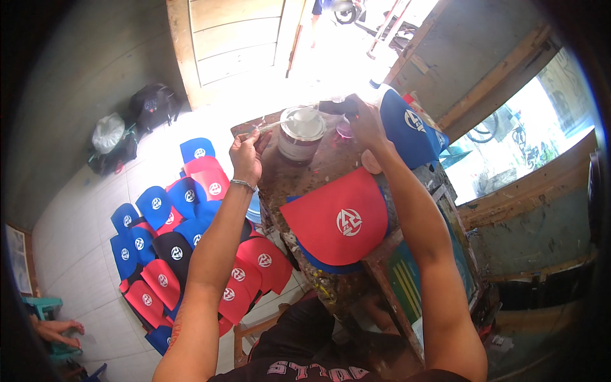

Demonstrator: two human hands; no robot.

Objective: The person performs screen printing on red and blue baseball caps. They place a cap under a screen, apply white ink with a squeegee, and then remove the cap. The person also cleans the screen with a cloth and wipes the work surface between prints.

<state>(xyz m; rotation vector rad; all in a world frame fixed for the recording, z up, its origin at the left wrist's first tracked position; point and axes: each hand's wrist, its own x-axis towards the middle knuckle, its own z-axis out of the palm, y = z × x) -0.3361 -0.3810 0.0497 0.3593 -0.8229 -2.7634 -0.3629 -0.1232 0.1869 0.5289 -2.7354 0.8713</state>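
Currently, paint can stands toward your desk's far end, white on top. Your left hand pinches a thin pale stick at its rim; your right hand is beside a pink cup, can't tell its grip. Nearer you: red emblem panel. Floor, left: red, blue, black panels.

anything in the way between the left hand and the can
Nothing visible stands in the way: the pale stick held by the left hand spans the gap toward the top of the can. The right hand is to the can's right, outside that gap.
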